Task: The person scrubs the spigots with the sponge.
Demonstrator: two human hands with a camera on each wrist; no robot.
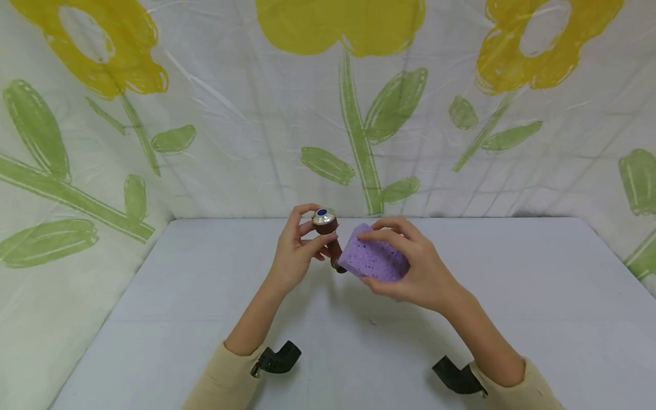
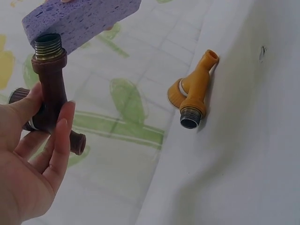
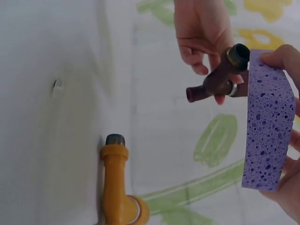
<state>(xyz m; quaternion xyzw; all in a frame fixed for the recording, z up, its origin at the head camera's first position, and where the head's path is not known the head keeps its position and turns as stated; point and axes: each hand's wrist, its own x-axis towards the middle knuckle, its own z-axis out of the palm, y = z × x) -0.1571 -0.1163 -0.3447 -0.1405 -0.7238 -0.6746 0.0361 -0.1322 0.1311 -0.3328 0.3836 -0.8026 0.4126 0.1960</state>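
Note:
In the head view my left hand (image 1: 293, 256) holds a brown angle valve (image 1: 334, 247) between thumb and fingers. Its knob, silver with a blue dot, faces up towards me. The left wrist view shows the valve's threaded end (image 2: 48, 47) close to a purple sponge (image 2: 89, 21); whether they touch I cannot tell. My right hand (image 1: 427, 267) grips that porous sponge (image 1: 376, 259), thumb below and fingers above. An orange valve (image 2: 194, 89) of similar shape lies on the table in both wrist views; in the head view it does not show.
A white-covered table (image 1: 169, 319) spans the space below my hands. Behind it hangs a pale sheet (image 1: 230, 142) printed with yellow flowers and green leaves. A small mark (image 1: 373, 322) shows on the tabletop. Black wrist cameras (image 1: 279, 357) stick out from both sleeves.

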